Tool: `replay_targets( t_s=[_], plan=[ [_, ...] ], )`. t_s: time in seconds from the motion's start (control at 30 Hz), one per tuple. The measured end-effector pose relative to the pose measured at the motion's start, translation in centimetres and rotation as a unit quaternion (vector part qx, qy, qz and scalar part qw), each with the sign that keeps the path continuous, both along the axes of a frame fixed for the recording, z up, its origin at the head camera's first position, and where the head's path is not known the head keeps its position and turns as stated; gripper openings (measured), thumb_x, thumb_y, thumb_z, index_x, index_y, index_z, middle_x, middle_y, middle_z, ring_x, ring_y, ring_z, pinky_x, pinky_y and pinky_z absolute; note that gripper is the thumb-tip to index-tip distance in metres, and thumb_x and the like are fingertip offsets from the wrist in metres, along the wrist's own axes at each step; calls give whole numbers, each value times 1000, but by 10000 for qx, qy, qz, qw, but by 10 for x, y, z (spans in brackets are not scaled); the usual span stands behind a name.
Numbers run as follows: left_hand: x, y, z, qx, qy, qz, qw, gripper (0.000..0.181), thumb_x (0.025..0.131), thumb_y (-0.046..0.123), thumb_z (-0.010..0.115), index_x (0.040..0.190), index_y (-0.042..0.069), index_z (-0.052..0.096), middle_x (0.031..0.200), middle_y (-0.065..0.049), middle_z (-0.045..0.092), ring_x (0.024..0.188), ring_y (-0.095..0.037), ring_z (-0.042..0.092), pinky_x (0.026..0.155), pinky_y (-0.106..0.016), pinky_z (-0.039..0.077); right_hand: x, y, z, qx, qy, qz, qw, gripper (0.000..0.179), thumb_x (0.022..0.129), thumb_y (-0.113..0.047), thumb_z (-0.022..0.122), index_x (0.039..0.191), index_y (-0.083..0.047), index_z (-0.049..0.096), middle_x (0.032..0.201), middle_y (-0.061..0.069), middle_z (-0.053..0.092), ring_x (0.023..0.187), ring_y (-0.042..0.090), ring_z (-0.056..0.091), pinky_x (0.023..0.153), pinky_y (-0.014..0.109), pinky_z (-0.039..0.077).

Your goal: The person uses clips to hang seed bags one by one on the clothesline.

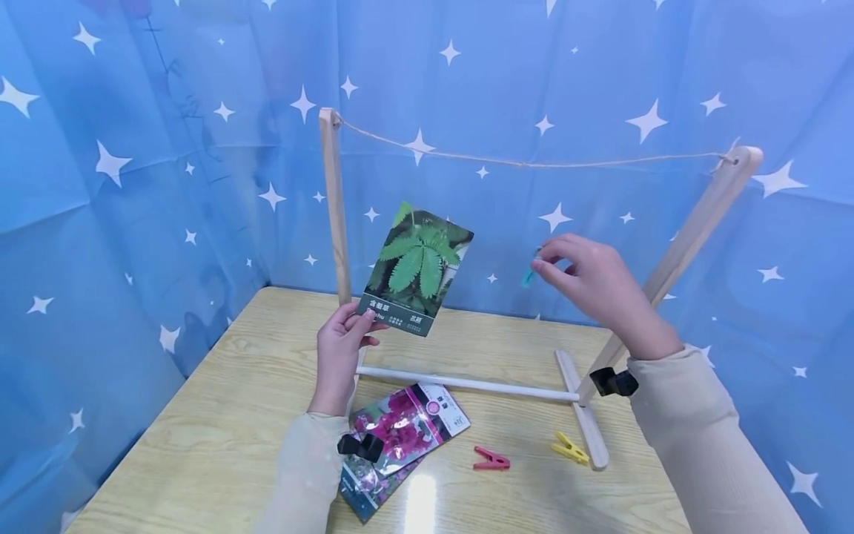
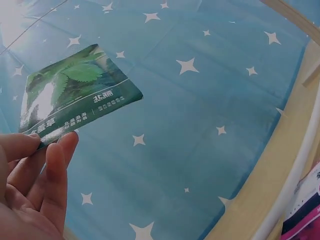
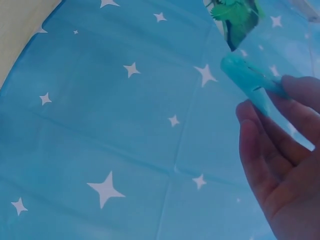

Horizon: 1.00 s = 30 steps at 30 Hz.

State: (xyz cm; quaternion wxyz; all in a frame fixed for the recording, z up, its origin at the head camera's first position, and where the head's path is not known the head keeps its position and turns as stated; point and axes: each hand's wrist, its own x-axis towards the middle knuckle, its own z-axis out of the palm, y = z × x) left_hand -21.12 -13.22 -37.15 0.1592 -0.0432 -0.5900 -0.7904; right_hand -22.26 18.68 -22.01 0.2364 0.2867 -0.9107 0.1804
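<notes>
A green seed packet [image 1: 416,271] with a leaf picture is pinched at its lower left corner by my left hand [image 1: 343,348]. In the left wrist view the thumb and fingers hold the packet [image 2: 75,95] by its edge. My right hand [image 1: 594,282] is raised to the right of the packet and pinches a teal clothespin [image 1: 528,277]. Up close in the right wrist view, the clothespin [image 3: 250,80] lies between thumb and fingers. Both hands are below a thin string [image 1: 527,164] tied between two wooden posts.
Two more seed packets [image 1: 407,426], one overlapping the other, lie on the wooden table [image 1: 220,415]. A red clothespin [image 1: 491,458] and a yellow clothespin [image 1: 570,448] lie to their right. A white rod [image 1: 467,383] joins the left post [image 1: 335,208] and right post [image 1: 700,215] low down.
</notes>
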Motion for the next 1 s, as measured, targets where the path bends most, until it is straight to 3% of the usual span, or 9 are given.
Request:
replay_targets(
  t_s=[0.13,0.17,0.2,0.33,0.37,0.43,0.57,0.7,1.0],
  plan=[
    [-6,3,-7,55,230,33,9997,32,85,21,62,110,2,57,94,-17,65,82,-28,64,60,-31,52,0,0,5,6,166,98,9998,16,89,-28,56,90,-15,65,97,-3,59,77,11,56,66,33,48],
    [-20,2,-22,187,395,-50,9990,31,85,22,61,110,3,58,94,-15,65,81,-26,64,61,-29,52,0,0,7,-3,196,116,9997,17,88,-28,56,90,-14,66,98,-2,59,77,12,56,66,33,48],
    [-27,1,-30,249,526,-93,9983,31,85,22,61,110,3,58,95,-16,65,81,-26,65,60,-30,52,0,0,8,2,215,111,9997,16,89,-28,56,90,-15,66,98,-2,59,77,12,56,66,34,48],
    [-36,0,-41,442,737,-196,9961,30,85,21,61,110,4,58,93,-16,65,80,-26,65,61,-30,52,2,-3,15,5,249,111,9996,18,89,-29,56,89,-15,66,102,-1,58,75,13,56,66,34,47],
    [-36,1,-41,437,738,-189,9961,31,85,22,61,110,4,58,93,-15,65,80,-26,65,61,-30,52,2,-3,16,11,249,117,9996,18,89,-29,55,89,-15,66,102,-1,57,75,13,56,66,34,47],
    [-18,5,-19,257,508,-8,9984,34,83,25,63,109,3,58,93,-18,64,81,-29,64,63,-34,53,4,-4,18,-13,240,141,9996,19,89,-29,55,89,-15,67,103,-1,57,76,13,56,66,34,47],
    [-8,8,-3,267,209,44,9994,35,82,26,65,109,4,58,92,-15,65,83,-28,64,65,-34,52,5,-6,21,-55,198,191,9996,17,88,-29,56,89,-15,67,105,-1,57,80,14,56,67,35,48],
    [-6,9,3,379,70,-5,9993,34,82,23,64,110,5,57,90,-13,66,85,-27,64,66,-33,52,4,-7,23,-25,220,202,9995,16,88,-27,56,90,-15,66,105,-1,56,83,14,55,67,34,48],
    [-10,11,5,454,158,73,9988,36,80,27,67,108,6,58,91,-13,66,90,-37,60,70,-36,52,1,-8,32,27,336,233,9992,16,88,-24,57,92,-12,66,102,-1,56,84,12,54,67,32,47]
  ],
)
